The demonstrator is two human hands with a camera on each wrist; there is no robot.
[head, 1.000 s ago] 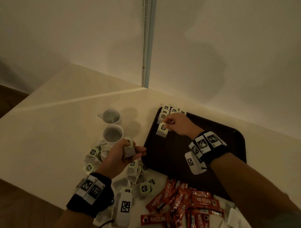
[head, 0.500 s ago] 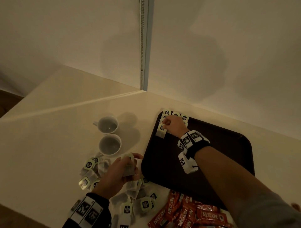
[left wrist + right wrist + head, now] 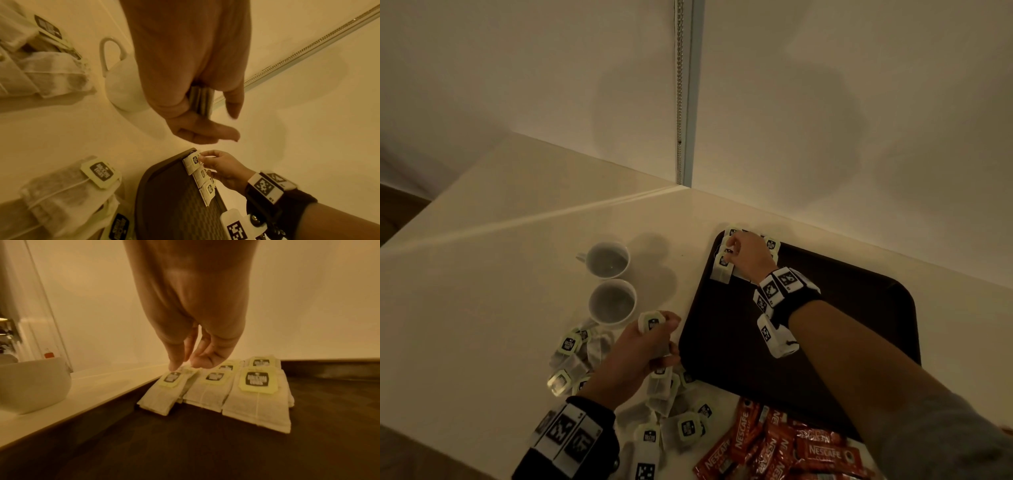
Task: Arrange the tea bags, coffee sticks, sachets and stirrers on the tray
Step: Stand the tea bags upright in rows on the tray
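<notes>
A dark brown tray (image 3: 825, 325) lies on the cream table. Several tea bags (image 3: 257, 394) with pale green tags lie in rows in its far left corner. My right hand (image 3: 729, 248) reaches into that corner. Its thumb and forefinger pinch the top end of the leftmost tea bag (image 3: 164, 395), which lies slightly askew on the tray. My left hand (image 3: 664, 337) hovers at the tray's left edge. It grips a small stack of folded tea bags (image 3: 200, 100); one tag (image 3: 652, 322) sticks out above the fingers. No stirrers are in view.
Two white cups (image 3: 609, 258) (image 3: 613, 301) stand left of the tray. Loose tea bags (image 3: 681, 425) are scattered on the table under my left arm. Red Nescafe sticks (image 3: 774, 445) are heaped by the tray's near edge. Walls meet just behind the table.
My right hand carried its tea bag further into the tray's far left corner and set it down beside the row. My left hand kept its stack and stayed by the tray's left edge.
</notes>
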